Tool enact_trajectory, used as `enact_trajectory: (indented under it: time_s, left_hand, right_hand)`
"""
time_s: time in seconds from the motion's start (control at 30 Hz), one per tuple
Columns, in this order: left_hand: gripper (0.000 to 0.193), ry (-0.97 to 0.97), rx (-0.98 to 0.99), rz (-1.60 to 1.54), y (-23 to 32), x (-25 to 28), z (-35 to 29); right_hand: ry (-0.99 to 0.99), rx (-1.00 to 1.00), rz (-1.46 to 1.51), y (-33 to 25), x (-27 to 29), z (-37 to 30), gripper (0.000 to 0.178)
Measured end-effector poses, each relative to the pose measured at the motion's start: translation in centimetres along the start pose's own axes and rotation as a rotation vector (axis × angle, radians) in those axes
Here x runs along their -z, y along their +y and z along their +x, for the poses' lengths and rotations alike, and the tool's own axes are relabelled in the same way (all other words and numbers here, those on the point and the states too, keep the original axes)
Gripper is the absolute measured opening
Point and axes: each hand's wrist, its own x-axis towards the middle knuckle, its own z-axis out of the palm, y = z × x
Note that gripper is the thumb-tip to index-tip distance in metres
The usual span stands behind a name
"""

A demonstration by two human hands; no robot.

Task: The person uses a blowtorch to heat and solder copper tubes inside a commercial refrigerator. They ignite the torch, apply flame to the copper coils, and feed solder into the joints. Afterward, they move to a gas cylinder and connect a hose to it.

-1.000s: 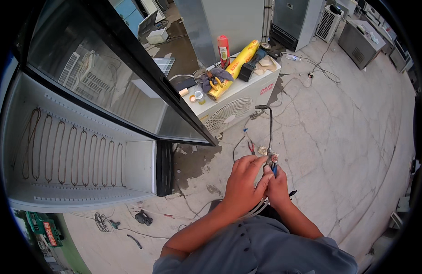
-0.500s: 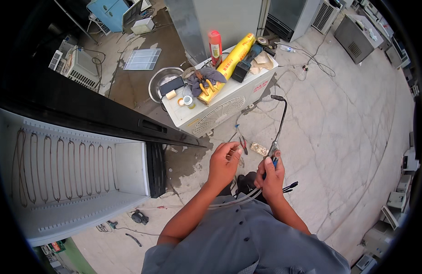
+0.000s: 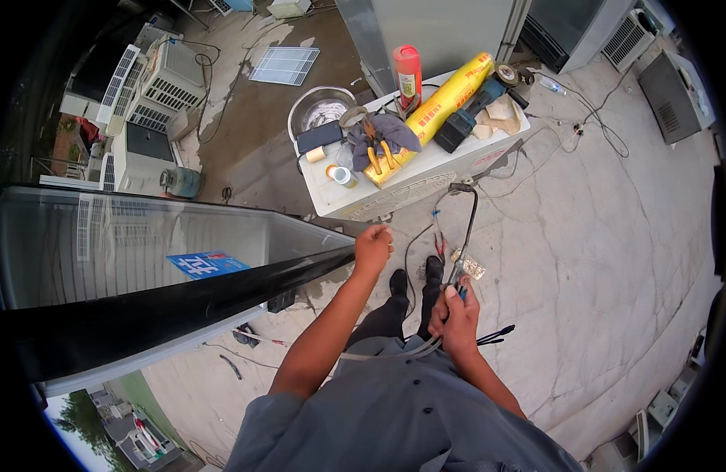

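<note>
My right hand (image 3: pixel 457 318) is wrapped round the handle of a gas torch (image 3: pixel 474 212). Its thin bent neck points up and away, with the tip near the front of the white air-conditioner unit (image 3: pixel 335 206). Pale hoses (image 3: pixel 394 355) run from the handle across my waist. My left hand (image 3: pixel 372 250) is raised with its fingers curled together, near the edge of a glass-fronted cabinet door (image 3: pixel 300 271). What it pinches, if anything, is too small to make out. Red-handled pliers (image 3: pixel 439 242) and a small perforated pale block (image 3: pixel 473 266) lie on the ground beyond my right hand.
On the unit are a yellow tube-shaped package (image 3: pixel 449 93), a cordless grinder (image 3: pixel 457 130), a red can (image 3: pixel 408 71), yellow-handled pliers (image 3: pixel 376 157) on a grey cloth, and small jars. A metal bowl (image 3: pixel 304 106) stands beside it. Cables (image 3: pixel 595 130) trail over the concrete floor.
My view has shifted; the cabinet's coiled interior has left sight and the glass door's outer side shows. Both hands remain raised, the right one still holding the torch.
</note>
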Motion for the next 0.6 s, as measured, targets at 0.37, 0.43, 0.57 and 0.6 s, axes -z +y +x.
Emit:
enact_trajectory:
  time_s: [0.37, 0.43, 0.57, 0.6]
  left_hand:
    - [0.017, 0.156, -0.208, -0.105, 1.2, -2.7, 3.4]
    - [0.020, 0.087, -0.212, -0.068, 1.2, -2.6, 2.3]
    - [0.033, -0.120, -0.005, 0.173, -1.8, 1.4, -4.7]
    - [0.038, -0.194, -0.013, 0.366, -5.8, 3.3, -5.8]
  right_hand:
    - [-0.026, -0.186, 0.002, -1.9, 1.2, 5.7, 0.011]
    - [-0.016, -0.178, -0.002, -1.4, 1.3, 6.4, 0.013]
    - [-0.010, -0.179, -0.009, -1.7, 0.8, 6.9, 0.014]
    - [-0.018, -0.186, -0.013, -1.7, 0.6, 7.0, 0.014]
